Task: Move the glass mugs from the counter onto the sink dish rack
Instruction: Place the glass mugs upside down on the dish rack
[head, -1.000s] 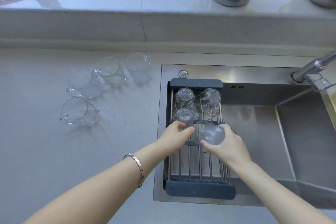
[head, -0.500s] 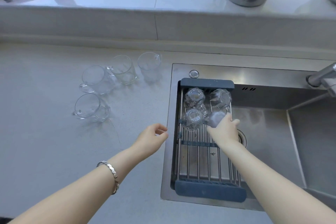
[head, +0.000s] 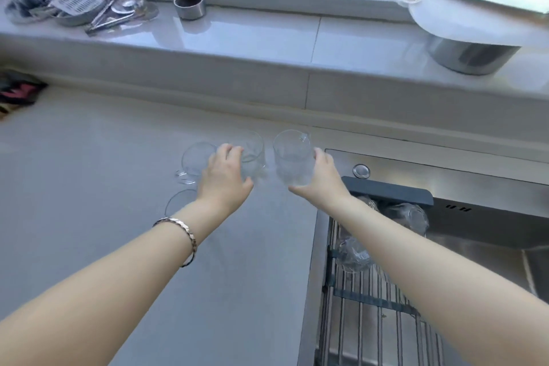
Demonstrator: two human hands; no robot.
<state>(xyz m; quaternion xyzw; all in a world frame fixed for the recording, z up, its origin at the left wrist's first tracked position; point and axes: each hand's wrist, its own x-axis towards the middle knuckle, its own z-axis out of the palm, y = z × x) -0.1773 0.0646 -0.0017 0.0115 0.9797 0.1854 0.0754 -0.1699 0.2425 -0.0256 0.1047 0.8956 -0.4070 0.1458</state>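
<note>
Several clear glass mugs stand on the grey counter (head: 89, 202). My left hand (head: 224, 180) wraps the middle mug (head: 254, 151), fingers on its left rim and thumb at its base. Left of it stands another mug (head: 194, 159), and my left wrist partly hides one more mug (head: 178, 202). My right hand (head: 322, 180) grips the rightmost mug (head: 292, 157) from its right side. Both gripped mugs rest on the counter. The dish rack (head: 386, 193) spans the sink's left end under my right forearm, with upturned mugs (head: 411, 217) on its bars.
The steel sink (head: 481, 244) lies right of the counter, with a round button (head: 361, 171) on its rim. The raised windowsill behind holds a steel cup (head: 190, 6), a bowl of utensils (head: 74, 6) and a lidded steel pot (head: 469, 53). A dark cloth (head: 17, 92) lies far left.
My right hand left the mug on the rack and both hands moved up and left to the counter mugs, each closing on one. The view tilted up towards the window.
</note>
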